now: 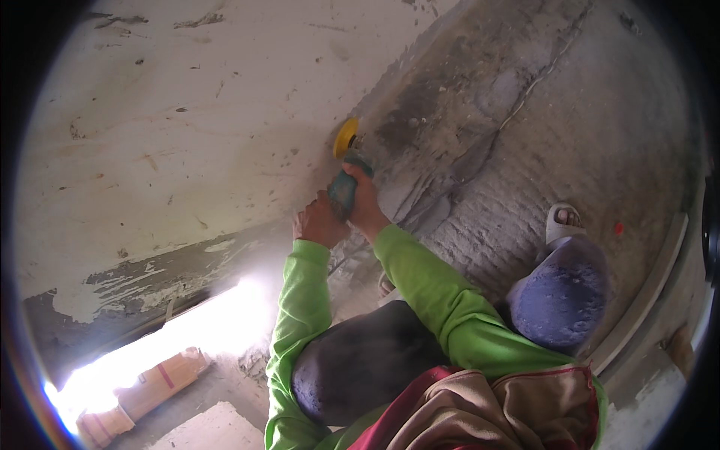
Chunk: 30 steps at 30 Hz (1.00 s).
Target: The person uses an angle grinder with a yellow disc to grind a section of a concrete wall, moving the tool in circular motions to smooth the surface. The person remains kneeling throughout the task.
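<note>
Both hands are closed around a dusty teal angle grinder (343, 190) with a yellow disc (345, 138) at its far end. My right hand (365, 201) wraps the body nearer the disc, its thumb lying along the top. My left hand (321, 220) grips the rear part, lower and to the left. The disc stands on edge against the foot of the pale, stained wall (195, 135), where wall and floor meet. Whether it is spinning cannot be made out.
Rough, dusty concrete floor (472, 225) spreads to the right, crossed by a thin pale line (517, 109). My sandalled foot (566, 219) rests there. A long pale strip (645, 296) lies at far right. Lower left, a brown cardboard piece (165, 382) lies beside a glaring bright opening (217, 322).
</note>
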Tool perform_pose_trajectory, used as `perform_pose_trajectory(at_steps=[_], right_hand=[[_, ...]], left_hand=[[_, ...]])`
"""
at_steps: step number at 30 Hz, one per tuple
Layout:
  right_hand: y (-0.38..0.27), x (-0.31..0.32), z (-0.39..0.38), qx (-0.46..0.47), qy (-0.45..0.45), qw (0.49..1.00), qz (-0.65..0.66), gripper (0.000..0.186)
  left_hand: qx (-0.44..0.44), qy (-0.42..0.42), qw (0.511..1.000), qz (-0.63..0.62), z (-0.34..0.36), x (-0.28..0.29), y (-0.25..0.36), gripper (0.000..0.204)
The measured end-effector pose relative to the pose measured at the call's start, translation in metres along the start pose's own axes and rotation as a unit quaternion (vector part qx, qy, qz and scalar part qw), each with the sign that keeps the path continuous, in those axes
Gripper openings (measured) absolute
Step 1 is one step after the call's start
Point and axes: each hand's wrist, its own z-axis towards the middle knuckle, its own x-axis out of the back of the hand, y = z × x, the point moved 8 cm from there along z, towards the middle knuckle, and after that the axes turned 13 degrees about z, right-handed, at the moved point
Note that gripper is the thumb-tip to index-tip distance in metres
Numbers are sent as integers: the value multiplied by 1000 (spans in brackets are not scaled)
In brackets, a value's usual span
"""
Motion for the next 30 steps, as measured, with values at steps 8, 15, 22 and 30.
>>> perform_pose_trajectory(at_steps=[8,15,22,30], right_hand=[[-12,-5,23,22,-32,999,18,29],[-9,-10,17,0,1,999,34,31],[18,4,-8,-18,-8,1000,-11,24],[10,5,-9,51,8,996,-68,30]], left_hand=[[-34,43,998,-2,13,18,9,66],[-22,6,998,52,18,22,10,66],[20,-11,1000,-9,-20,11,-8,70],[0,36,995,-89,-28,7,-9,69]])
